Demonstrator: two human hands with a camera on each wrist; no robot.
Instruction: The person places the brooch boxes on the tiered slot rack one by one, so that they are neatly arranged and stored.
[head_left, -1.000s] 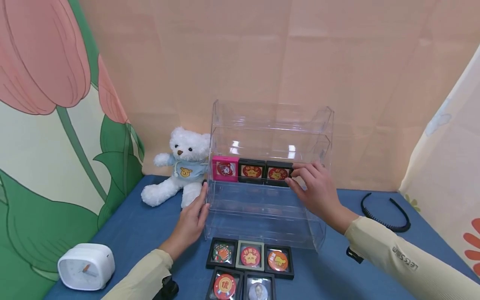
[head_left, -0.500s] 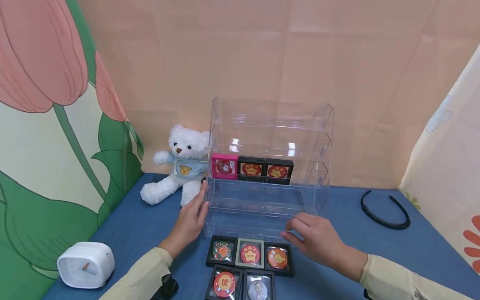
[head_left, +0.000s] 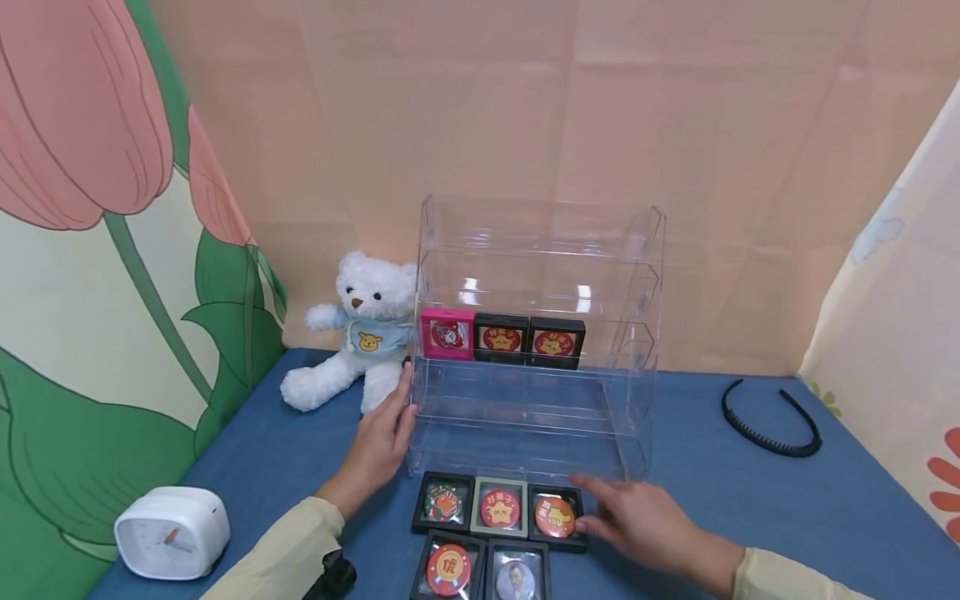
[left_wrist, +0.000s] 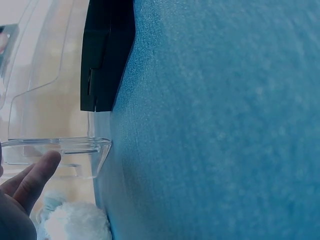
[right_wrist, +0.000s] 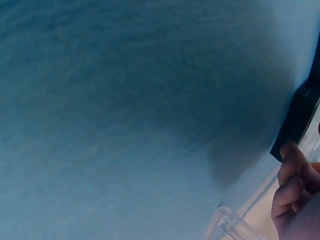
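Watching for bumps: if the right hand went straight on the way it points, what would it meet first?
Most likely the right hand would first meet the black frame with the orange badge; they overlap in the head view, so contact now is hard to judge.

The blue cloth-covered table [head_left: 697, 442] leaves passage between the clear plastic tiered rack [head_left: 517, 392] and black curved headband [head_left: 793, 451] near the right edge; a white plush bear [head_left: 371, 333] obstructs the rack's left side.
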